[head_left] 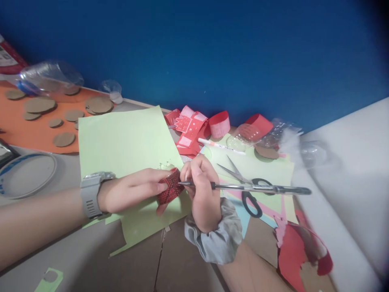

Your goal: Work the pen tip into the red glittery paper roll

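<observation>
My left hand [136, 188], with a grey watch on the wrist, grips a small red piece covered in a black crosshatch pattern [170, 187]. A dark-barrelled pen [243, 187] is pinched in my right hand [202, 190], its tip pointing left at the red piece; I cannot tell whether it touches. A grey scrunchie circles my right wrist. Beneath both hands lie light green paper sheets [121, 142]. Scissors [243, 178] with black handles rest spread apart just right of my right hand. A white marker [221, 146] lies beyond it.
Cardboard discs [41, 104] sit on an orange sheet [12, 125] at the left, near a clear plastic bottle [50, 77] and a tape roll [54, 166]. Red paper strips [194, 127] lie along the blue wall [194, 48]. Red scraps [291, 247] are at lower right, beside a white wall [349, 162].
</observation>
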`<state>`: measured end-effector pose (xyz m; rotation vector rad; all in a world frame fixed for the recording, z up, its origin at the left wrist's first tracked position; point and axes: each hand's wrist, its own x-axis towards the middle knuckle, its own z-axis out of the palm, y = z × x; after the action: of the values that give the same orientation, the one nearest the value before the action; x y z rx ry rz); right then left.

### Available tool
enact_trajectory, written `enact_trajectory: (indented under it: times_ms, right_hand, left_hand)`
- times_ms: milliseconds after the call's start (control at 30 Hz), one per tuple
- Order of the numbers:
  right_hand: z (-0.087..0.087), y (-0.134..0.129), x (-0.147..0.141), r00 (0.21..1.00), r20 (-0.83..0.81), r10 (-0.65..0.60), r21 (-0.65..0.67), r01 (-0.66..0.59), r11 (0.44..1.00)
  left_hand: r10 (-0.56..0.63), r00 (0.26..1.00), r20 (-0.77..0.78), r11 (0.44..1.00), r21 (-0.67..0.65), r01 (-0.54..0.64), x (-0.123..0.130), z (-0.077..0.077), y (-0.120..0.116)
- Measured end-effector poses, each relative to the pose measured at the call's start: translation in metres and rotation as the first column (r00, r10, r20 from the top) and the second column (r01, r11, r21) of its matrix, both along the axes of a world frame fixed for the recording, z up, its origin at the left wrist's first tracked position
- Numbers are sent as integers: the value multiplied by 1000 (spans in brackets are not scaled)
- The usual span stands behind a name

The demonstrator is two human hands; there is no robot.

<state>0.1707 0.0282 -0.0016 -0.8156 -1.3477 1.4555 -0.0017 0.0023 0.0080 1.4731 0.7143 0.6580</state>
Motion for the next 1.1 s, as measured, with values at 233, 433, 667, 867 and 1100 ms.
enact_trajectory:
  times_ms: [233,433,667,867,1100]
  right_hand:
    - [3,2,-4,997,82,-5,-8,6,1000]
    - [2,1,-4,999,50,-3,-49,6,999]
    - [4,4,-4,1000,23,-14,-203,18,979]
    - [-2,6,-2,1000,1,-14,-198,14,980]
    - [1,6,0,995,100,18,-89,-9,996]
  left_hand:
    - [23,975,-219,1000,11,-21,3,-2,-3]
    - [74,944,-321,997,34,-66,4,-2,-1]
    - [61,947,-315,998,36,-52,4,-3,-1]
    - [50,971,-235,998,52,-38,5,-1,1]
    - [42,967,-250,997,69,-25,4,-1,0]
